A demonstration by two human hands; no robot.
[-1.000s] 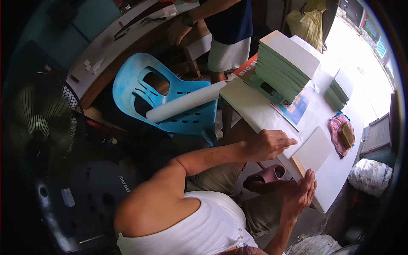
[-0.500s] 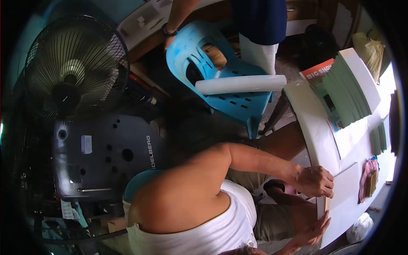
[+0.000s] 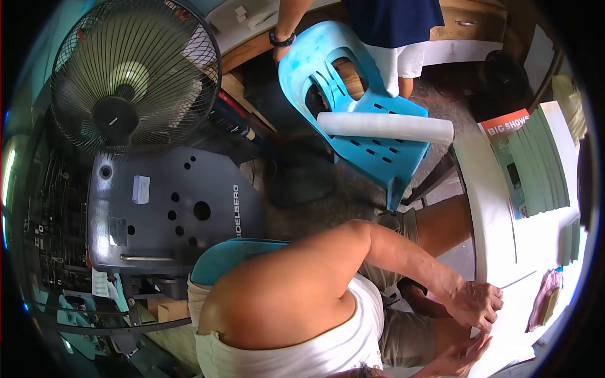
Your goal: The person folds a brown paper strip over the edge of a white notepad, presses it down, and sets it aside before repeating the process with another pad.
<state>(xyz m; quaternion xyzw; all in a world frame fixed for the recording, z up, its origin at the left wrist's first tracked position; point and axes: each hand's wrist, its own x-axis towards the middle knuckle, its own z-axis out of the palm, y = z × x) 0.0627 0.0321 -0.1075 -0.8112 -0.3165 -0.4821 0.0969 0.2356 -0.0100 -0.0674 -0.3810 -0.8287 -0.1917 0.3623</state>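
My left hand (image 3: 476, 306) is on the white paper (image 3: 509, 315) at the table's near edge. Its fingers are curled down; whatever they grip is hidden in the glare. Just below it, my right hand (image 3: 463, 358) lies along the same edge with fingers stretched out, close to the left fingertips. A small white corner shows between the hands. Beyond them on the table lie a crumpled pink cloth (image 3: 543, 300) and a brownish block (image 3: 552, 306) beside it.
A tall stack of pale green sheets (image 3: 539, 165) stands on the table beside a red-topped "BIG SHOWS" print (image 3: 508, 127). A co-worker's hand (image 3: 282, 53) is on a blue plastic chair (image 3: 403, 154) bearing a white roll (image 3: 386, 128). A fan (image 3: 115, 116) stands near a dark machine cover (image 3: 189, 233).
My left hand has moved down towards my right, and the tan strip beneath it no longer shows. The view has shifted. The co-worker's hand stays on the chair.
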